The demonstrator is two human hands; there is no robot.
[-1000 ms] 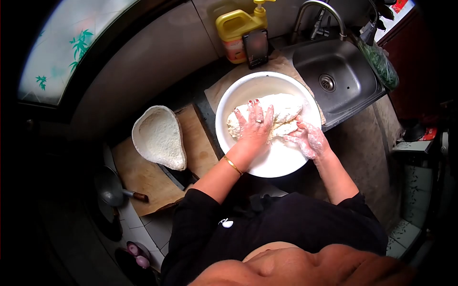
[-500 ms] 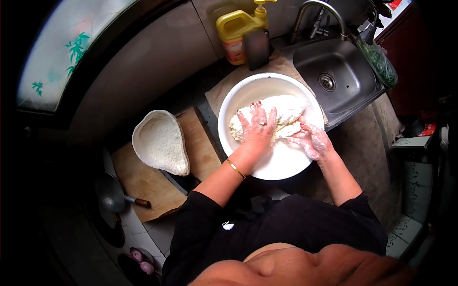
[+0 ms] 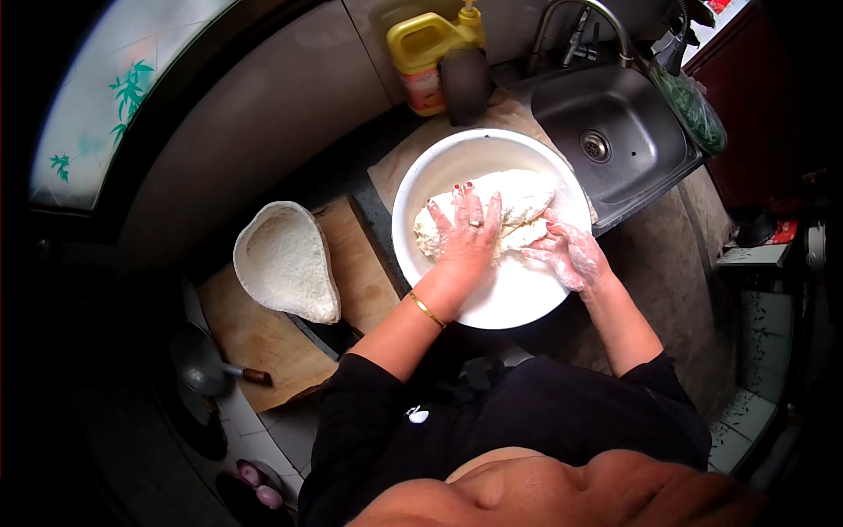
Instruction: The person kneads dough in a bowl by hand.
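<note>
A white basin point(image 3: 405, 184) holds a lumpy mass of pale dough point(image 3: 525, 189) with dry flour on it. My left hand point(image 3: 467, 233) rests on the left part of the dough, palm down and fingers spread. It wears a ring, and a gold bangle point(image 3: 427, 309) circles the wrist. At the dough's lower right edge, my right hand point(image 3: 575, 255) is turned partly sideways, its floury fingers curled around a torn fold of dough. Some of its fingertips are hidden.
Left of the basin, a gourd-shaped scoop of flour point(image 3: 285, 263) sits by a wooden board point(image 3: 364, 272). A yellow pump jug point(image 3: 421, 53) stands behind. The steel sink point(image 3: 632, 114) and faucet point(image 3: 628, 44) are at right. A ladle point(image 3: 200, 360) lies lower left.
The whole view has shifted slightly, so everything appears a little further left. Both hands keep nearly the same hold on the dough.
</note>
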